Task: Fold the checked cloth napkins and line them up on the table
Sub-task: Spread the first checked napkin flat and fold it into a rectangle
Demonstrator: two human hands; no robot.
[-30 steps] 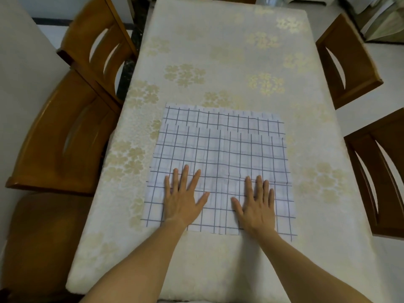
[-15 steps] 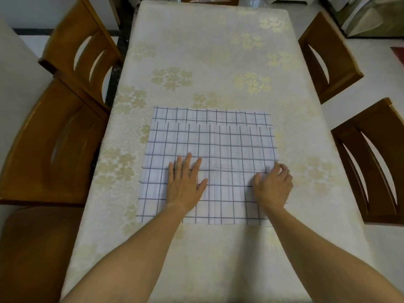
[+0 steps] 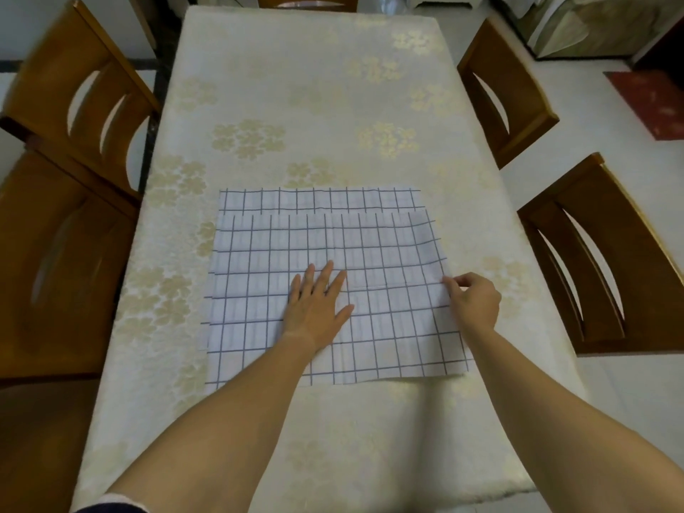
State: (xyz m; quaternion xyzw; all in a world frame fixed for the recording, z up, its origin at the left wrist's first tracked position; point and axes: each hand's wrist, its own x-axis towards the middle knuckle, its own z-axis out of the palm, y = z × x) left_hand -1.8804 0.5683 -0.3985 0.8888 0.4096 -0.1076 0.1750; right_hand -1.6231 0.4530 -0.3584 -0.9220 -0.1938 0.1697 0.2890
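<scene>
Item: checked napkin (image 3: 325,253), white with a dark grid, lying flat on the table (image 3: 296,87) in the half nearest me, centred slightly toward 3 o'clock. Its long axis runs 9 to 3 o'clock, and the near edge is roughly parallel with the table's near end. At 12 o'clock a narrow strip of a lower layer (image 3: 318,201) shows beyond the upper layer's far edge. I cannot tell whether this is one folded cloth or two stacked.

Left hand (image 3: 318,301): flat, palm down on the cloth near its middle, fingers straight and spread, pointing between 12 and 1 o'clock, thumb out toward 3. It grips nothing. The forearm enters from 7 o'clock.

Right hand (image 3: 473,301): at the cloth's 3 o'clock edge, fingers curled, thumb and forefinger (image 3: 449,281) pinching that edge of the upper layer, knuckles turned toward 3. The forearm enters from 5 o'clock.

Surroundings: wooden chairs stand along both long sides of the table, one (image 3: 74,87) at 10 o'clock and one (image 3: 599,261) at 3 o'clock.
</scene>
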